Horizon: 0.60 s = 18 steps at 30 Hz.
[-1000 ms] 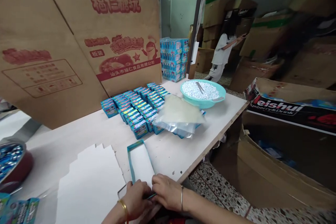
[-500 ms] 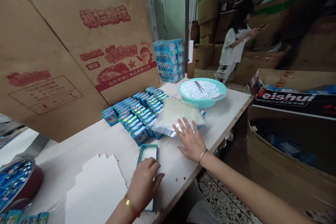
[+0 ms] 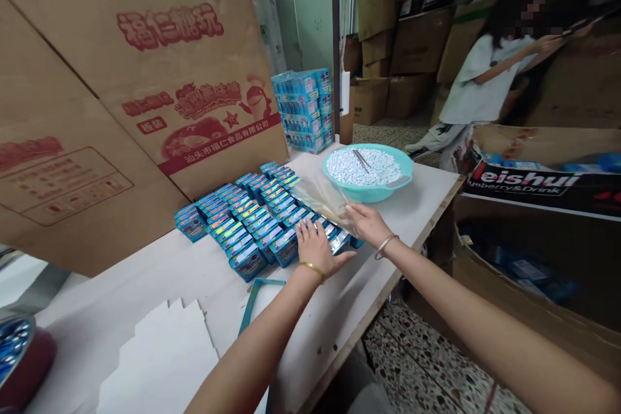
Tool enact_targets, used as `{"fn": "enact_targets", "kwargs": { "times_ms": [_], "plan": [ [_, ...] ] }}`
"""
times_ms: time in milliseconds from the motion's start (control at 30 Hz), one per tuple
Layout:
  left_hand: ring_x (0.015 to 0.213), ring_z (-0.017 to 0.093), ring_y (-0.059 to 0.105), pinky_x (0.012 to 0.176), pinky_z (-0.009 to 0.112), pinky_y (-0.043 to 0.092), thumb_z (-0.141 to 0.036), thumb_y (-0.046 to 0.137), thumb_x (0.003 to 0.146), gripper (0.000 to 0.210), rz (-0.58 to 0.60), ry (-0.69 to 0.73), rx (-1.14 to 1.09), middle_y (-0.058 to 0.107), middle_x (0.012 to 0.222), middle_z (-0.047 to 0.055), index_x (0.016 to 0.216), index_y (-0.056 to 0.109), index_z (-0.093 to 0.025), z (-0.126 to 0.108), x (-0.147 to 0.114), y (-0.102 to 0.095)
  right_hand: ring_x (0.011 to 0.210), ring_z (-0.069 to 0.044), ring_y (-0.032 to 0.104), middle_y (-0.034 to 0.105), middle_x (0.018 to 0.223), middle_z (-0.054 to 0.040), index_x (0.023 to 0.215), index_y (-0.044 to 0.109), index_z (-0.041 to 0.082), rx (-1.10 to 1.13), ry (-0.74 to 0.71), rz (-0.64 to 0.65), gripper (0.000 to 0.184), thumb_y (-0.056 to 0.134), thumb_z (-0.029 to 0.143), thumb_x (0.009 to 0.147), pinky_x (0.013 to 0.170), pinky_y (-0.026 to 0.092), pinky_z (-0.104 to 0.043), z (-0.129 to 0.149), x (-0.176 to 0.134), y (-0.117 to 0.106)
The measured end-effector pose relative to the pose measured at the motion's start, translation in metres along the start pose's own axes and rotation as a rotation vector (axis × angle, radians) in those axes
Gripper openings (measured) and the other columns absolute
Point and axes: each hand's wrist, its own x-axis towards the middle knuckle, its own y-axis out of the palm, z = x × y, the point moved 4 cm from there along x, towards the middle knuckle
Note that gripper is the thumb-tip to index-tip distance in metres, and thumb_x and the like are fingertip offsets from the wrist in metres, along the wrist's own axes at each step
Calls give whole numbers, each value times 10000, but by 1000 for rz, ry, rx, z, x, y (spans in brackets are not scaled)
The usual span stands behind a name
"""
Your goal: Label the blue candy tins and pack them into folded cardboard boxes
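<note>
My right hand (image 3: pixel 369 225) grips the near edge of a stack of clear plastic bags (image 3: pixel 323 197), which is lifted and tilted above the small blue boxes (image 3: pixel 247 259). The boxes stand in close rows on the white table. Over the front of these rows is my left hand (image 3: pixel 316 249), open and palm down, with its fingers stretched out at the box tops. Whether it touches them I cannot tell. Below my left forearm lies a shallow teal tray (image 3: pixel 250 305), partly hidden by the arm.
A turquoise basin (image 3: pixel 367 195) of small pale pieces holds metal tweezers (image 3: pixel 359 160). White card sheets (image 3: pixel 155 362) lie front left, near a dark red bowl (image 3: pixel 36 369). A big carton (image 3: pixel 204 65) and wrapped blue packs (image 3: pixel 305 110) stand behind. A person (image 3: pixel 485 77) is at the right.
My right hand has gone from lying flat on the bags to gripping and tilting them, uncovering more boxes. My left hand has moved from the tray to the boxes. The person appears nearer.
</note>
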Motion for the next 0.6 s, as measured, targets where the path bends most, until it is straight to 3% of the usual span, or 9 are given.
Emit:
{"fn": "enact_targets", "kwargs": {
  "times_ms": [200, 267, 333, 467, 600],
  "plan": [
    [1405, 407, 144, 1128, 569, -15, -435, 664, 683, 895, 16, -1, 125, 261, 1478, 270, 1397, 295, -42, -17, -9, 8, 642, -168, 582, 644, 752, -58, 800, 623, 148, 191, 82, -84, 576, 553, 707, 678, 605, 480, -308, -9, -6, -6],
    [1366, 416, 223, 1129, 560, 29, -393, 707, 618, 933, 18, 9, 135, 309, 1438, 268, 1389, 308, -51, -23, -11, 5, 690, -179, 592, 651, 767, -61, 780, 621, 152, 149, 41, -80, 552, 529, 691, 704, 667, 491, -330, -4, -6, -6],
    [1271, 409, 351, 1100, 546, 159, -364, 733, 560, 969, 28, 11, 126, 393, 1346, 250, 1383, 317, -64, -26, -8, 0, 758, -190, 599, 663, 792, -62, 774, 632, 155, 88, -16, -55, 507, 515, 647, 738, 752, 484, -349, 1, -8, -5],
    [1131, 374, 437, 964, 496, 352, -366, 743, 517, 1022, 110, 66, 90, 443, 1222, 197, 1400, 291, -117, -20, -13, -17, 844, -205, 605, 686, 836, -65, 821, 665, 152, -91, -99, 46, 395, 485, 503, 814, 831, 458, -349, 10, -12, -1],
    [1170, 358, 403, 987, 481, 367, -418, 748, 530, 1072, 193, 136, -87, 389, 1278, 169, 1438, 239, -160, 10, -65, -53, 923, -225, 612, 697, 934, -83, 946, 675, 156, -356, -112, 191, 369, 397, 390, 882, 850, 455, -346, 13, -32, 8]
  ]
}}
